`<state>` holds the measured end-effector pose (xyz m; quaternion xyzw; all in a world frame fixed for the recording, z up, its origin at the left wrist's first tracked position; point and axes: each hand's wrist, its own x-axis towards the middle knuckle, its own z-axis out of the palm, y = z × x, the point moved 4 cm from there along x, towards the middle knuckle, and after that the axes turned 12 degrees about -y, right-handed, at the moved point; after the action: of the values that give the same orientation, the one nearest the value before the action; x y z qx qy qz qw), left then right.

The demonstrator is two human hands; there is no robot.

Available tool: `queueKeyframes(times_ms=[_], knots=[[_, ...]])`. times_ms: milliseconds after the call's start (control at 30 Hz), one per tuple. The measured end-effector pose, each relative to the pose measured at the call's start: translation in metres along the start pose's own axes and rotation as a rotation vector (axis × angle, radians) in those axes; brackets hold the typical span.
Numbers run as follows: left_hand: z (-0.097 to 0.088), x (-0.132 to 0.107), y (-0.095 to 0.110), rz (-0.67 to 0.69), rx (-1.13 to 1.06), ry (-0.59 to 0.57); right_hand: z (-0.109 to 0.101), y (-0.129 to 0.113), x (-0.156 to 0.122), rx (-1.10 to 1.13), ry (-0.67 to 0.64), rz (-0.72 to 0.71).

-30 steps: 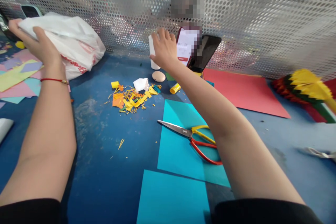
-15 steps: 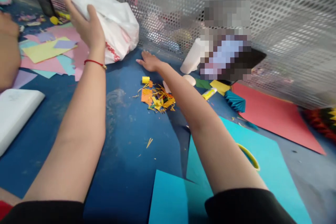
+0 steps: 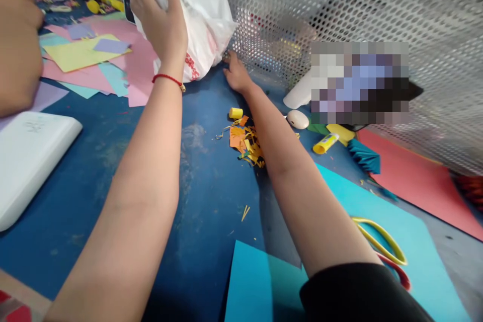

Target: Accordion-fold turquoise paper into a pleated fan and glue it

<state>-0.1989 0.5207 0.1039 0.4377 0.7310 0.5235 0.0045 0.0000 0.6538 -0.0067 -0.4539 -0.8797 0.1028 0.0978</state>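
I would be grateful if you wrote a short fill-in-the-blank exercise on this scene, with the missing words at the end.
1. The left hand holds a ____ plastic bag.
2. The bracelet on that wrist is ____.
3. The paper scraps lie on a ____ table.
4. In the picture, the red sheet lies to the ____ of the scraps.

Missing words: white; red; blue; right.

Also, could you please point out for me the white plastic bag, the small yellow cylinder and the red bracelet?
White plastic bag (image 3: pixel 207 21): head view, middle of its visible side.
Small yellow cylinder (image 3: pixel 236 113): head view, middle of its curved side.
Red bracelet (image 3: pixel 168 77): head view, its cord across the left wrist.
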Motion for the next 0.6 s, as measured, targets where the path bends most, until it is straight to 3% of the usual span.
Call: queueKeyframes(times_ms=[367,600], knots=[[-0.015,-0.013,0.010,-0.021,0.008,-0.073,-0.003,-0.003,-0.005,-0.032,0.093,-0.020],[-0.012,-0.013,0.009,-0.039,0.018,-0.072,-0.008,-0.007,-0.015,-0.037,0.107,-0.036]])
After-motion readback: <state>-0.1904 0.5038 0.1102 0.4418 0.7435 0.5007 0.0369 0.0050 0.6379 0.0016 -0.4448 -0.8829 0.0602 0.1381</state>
